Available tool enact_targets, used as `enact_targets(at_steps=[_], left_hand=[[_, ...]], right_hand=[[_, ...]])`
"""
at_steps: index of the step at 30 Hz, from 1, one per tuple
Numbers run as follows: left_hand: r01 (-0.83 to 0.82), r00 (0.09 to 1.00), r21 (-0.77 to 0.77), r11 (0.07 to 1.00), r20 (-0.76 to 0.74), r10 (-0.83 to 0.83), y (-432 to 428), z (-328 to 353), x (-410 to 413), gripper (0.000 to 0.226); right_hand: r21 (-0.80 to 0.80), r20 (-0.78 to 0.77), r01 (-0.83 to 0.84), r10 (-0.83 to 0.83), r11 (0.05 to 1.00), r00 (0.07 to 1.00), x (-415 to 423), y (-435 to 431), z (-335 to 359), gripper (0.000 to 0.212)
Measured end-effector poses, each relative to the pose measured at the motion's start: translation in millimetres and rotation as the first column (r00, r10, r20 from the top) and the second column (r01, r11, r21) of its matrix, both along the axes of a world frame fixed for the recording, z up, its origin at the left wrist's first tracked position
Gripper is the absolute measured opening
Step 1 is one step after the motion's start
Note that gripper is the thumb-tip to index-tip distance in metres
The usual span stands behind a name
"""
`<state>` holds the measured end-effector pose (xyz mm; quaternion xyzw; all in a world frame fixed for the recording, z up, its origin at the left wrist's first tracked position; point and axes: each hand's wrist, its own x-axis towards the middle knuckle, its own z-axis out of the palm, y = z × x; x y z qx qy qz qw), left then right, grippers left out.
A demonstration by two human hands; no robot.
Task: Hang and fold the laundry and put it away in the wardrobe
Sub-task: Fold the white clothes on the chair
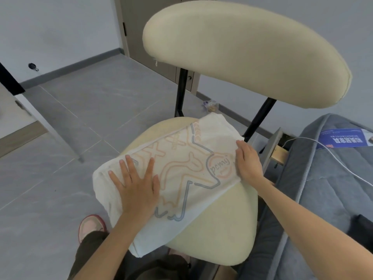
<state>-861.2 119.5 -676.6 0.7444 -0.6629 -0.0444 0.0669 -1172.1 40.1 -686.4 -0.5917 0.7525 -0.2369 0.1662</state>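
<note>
- Clearly the folding step: a white printed garment (181,170) lies folded on the cream chair seat (226,225).
- Left hand (135,186) presses flat, fingers spread; right hand (247,160) rests flat on the far edge.
- Next probably comes another fold or a lift towards the wardrobe, keeping the layers together.

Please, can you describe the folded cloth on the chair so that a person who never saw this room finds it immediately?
Find the cream chair beside the grey mattress. On its seat lies a folded white cloth, with the left hand and the right hand resting flat on it. Unlike the plain seat under it, it carries orange and grey-blue line drawings.
</note>
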Motion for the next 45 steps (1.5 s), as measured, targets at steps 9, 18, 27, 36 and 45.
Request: enact_targets(at_steps=[9, 18, 27, 36, 45], left_hand=[[0.190, 0.979, 0.015, 0.982, -0.078, -0.189, 25, -10, -64, 0.060], [0.206, 0.978, 0.041, 0.978, -0.037, -0.205, 25, -10, -61, 0.062], [0.240, 0.970, 0.035, 0.970, -0.042, -0.238, 24, -12, -59, 0.063], [0.294, 0.956, 0.052, 0.954, -0.035, -0.293, 23, -18, -52, 0.056], [0.202, 0.978, 0.037, 0.979, 0.046, -0.204, 47, -3, -11, 0.066]], right_hand=[[0.088, 0.283, 0.365, -0.374, 0.927, 0.883, -34, 39, 3, 0.027], [0.213, 0.227, 0.328, -0.373, 0.920, 0.900, -37, 29, 10, 0.023], [0.132, 0.090, 0.464, -0.476, 0.876, 0.875, -53, 22, 24, 0.020], [0.200, 0.327, 0.552, -0.586, 0.809, 0.741, -36, 38, 21, 0.020], [0.052, 0.025, -0.269, 0.268, 0.962, 0.963, 70, 115, 41, 0.030]])
